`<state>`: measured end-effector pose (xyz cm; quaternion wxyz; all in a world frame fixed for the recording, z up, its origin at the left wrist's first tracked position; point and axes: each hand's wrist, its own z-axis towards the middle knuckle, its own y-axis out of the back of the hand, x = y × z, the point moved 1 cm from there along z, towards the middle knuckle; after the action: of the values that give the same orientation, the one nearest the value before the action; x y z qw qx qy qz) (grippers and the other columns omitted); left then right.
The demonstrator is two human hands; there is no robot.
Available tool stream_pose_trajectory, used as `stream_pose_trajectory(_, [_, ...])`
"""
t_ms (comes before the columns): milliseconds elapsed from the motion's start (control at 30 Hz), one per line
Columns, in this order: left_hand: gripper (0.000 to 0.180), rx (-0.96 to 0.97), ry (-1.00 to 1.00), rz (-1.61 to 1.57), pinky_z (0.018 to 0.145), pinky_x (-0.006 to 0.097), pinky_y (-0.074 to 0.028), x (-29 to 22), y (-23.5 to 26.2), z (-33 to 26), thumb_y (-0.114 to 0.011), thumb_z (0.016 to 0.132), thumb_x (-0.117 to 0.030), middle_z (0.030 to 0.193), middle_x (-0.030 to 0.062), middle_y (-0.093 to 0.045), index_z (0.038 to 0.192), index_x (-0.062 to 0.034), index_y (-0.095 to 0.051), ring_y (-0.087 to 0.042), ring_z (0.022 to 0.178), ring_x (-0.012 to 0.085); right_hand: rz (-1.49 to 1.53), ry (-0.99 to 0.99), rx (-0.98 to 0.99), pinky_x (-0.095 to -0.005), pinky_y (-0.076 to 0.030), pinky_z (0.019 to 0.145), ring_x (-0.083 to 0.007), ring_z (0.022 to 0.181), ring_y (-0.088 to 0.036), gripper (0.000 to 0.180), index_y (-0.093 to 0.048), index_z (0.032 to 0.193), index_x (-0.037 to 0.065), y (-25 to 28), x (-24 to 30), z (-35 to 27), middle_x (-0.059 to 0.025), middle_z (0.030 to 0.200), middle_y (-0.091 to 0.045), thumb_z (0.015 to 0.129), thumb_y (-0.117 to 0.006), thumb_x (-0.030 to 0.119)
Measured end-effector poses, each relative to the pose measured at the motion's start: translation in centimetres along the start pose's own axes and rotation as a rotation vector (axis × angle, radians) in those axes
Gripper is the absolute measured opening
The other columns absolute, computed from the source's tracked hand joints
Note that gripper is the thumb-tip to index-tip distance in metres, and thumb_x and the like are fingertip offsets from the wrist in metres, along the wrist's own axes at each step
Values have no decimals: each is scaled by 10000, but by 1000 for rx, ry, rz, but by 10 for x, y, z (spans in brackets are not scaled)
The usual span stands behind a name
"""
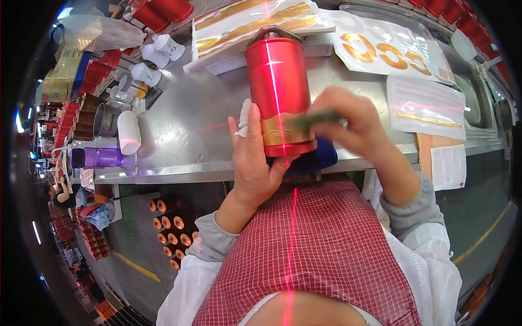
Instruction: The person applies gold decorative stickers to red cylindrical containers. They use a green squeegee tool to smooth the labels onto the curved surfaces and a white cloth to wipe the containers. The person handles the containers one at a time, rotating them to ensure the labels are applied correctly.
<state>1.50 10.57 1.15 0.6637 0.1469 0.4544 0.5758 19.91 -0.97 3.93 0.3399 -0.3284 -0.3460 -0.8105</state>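
Observation:
A shiny red cylinder (pixel 276 76) lies across the metal worktop in front of me, its far end against a metal fixture (pixel 273 31). Around its near end runs a gold patterned band (pixel 280 129). My left hand (pixel 254 149) grips the near end from the left, thumb by the lower rim; one finger wears a white wrap. On the right, my right hand (pixel 350 117) is closed around a dark green tool (pixel 321 117), smeared by motion, whose tip meets or nearly meets the band. A blue cloth-like thing (pixel 323 155) shows beneath the cylinder's near end.
Gold strip sheets (pixel 255 24) lie behind the cylinder, with curved gold stickers (pixel 386 51) farther right. A white sheet with a gold strip (pixel 427 108) rests beside the sink (pixel 473 87). Leftward stand white bottles (pixel 168 48), a paper roll (pixel 129 133) and a purple bottle (pixel 100 157).

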Motion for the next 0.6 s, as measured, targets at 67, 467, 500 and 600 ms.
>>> stream_pose_trajectory(67, [905,15,46,-31,1152,522,-151,0,1,-5,-621,887,-473,1418,285,-411,1460,94,-209,-424,1317,420,-124,-47,-135,-353,-475,732,-264,811,-612,177,-651,894,54,2,-14,6,-81,834,-626,743,-740,81])
stream_pose_trajectory(467, [944,43,38,-17,1105,625,-163,-2,2,-8,-602,872,-532,1413,290,-406,1454,103,-218,-416,1318,430,-66,50,3,-373,-452,715,-274,767,-589,147,-665,905,77,-4,9,-4,-68,795,-606,772,-717,107])
stream_pose_trajectory(500, [936,33,35,-28,1106,625,-162,0,2,-6,-602,874,-528,1410,290,-412,1452,105,-225,-415,1320,426,-72,-52,-115,-371,-451,721,-273,770,-589,139,-661,898,76,-2,-5,6,-66,790,-606,774,-714,104])
stream_pose_trajectory(600, [920,44,102,-120,1108,623,-162,9,1,-11,-589,883,-524,1401,288,-425,1449,108,-231,-416,1323,418,-58,138,34,-352,-461,730,-269,799,-603,183,-661,913,80,-12,11,-6,-61,817,-624,745,-733,80])
